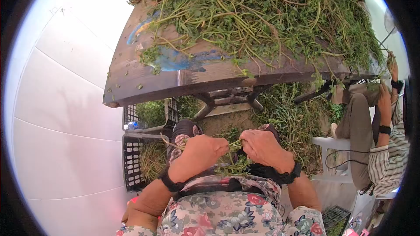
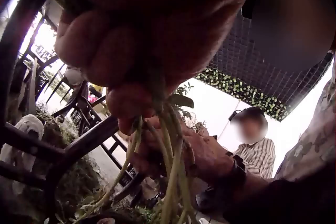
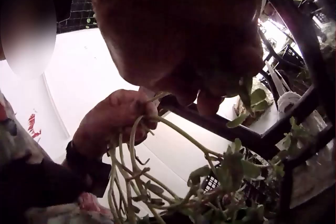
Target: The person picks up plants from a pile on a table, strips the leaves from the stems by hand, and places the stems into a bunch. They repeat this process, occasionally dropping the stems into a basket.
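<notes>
In the head view both hands are close together over the lap. My left hand (image 1: pixel 199 155) has its fingers curled round several long green stems (image 2: pixel 170 155), whose lengths hang below the fist. A pale stem end (image 1: pixel 165 140) sticks out on its outer side. My right hand (image 1: pixel 267 148) pinches a green stalk (image 1: pixel 235 145) that spans the short gap between the hands. Small leaves (image 3: pixel 256 100) show at its fingertips in the right wrist view. Below the hands hangs a leafy bunch (image 1: pixel 238 167); the palms hide part of the stems.
A large heap of leafy stems (image 1: pixel 262 17) covers much of the wooden table (image 1: pixel 153 85) ahead. Black crates (image 1: pixel 132 161) stand at the left, holding greens. More stems (image 1: pixel 291 131) lie on the ground. Another person in a striped shirt (image 1: pixel 385 166) sits at the right beside a white chair (image 1: pixel 326 155).
</notes>
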Tool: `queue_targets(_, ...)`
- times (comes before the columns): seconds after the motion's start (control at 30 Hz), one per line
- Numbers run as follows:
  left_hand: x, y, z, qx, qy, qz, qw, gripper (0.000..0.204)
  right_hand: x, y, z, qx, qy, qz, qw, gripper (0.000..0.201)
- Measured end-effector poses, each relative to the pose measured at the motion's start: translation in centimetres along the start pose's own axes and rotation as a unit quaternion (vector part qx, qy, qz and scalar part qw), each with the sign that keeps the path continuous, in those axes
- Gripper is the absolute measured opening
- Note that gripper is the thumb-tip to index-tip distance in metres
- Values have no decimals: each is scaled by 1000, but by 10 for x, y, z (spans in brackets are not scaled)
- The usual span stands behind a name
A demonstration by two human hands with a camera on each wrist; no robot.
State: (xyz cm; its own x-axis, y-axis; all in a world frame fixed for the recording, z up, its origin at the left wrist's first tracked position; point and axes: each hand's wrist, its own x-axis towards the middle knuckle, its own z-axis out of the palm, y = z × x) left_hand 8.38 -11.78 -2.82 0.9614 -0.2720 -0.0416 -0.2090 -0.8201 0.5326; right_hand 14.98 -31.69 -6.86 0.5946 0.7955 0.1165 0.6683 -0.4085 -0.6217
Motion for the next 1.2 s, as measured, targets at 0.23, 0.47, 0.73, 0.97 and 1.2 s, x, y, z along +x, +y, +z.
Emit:
queue_targets(0.23,-5,-10,1,-16,8,-7,1000,10,-6,29,14,-11,53,75,996,10)
queue_targets(0.47,0,0,3,16,6,-15,1000,9,8,31,29,15,129,155,979,14)
queue_targets(0.73,-3,-15,-8,-113,62,-43,991,10,0,59,3,669,258,312,624,11)
queue_targets(0.97,-1,-16,-7,-220,88,-62,969,13,-13,16,9,630,-44,291,718,16)
queue_targets(1.2,-7,-18,0,-241,29,-31,970,13,-6,21,27,705,-10,281,651,19)
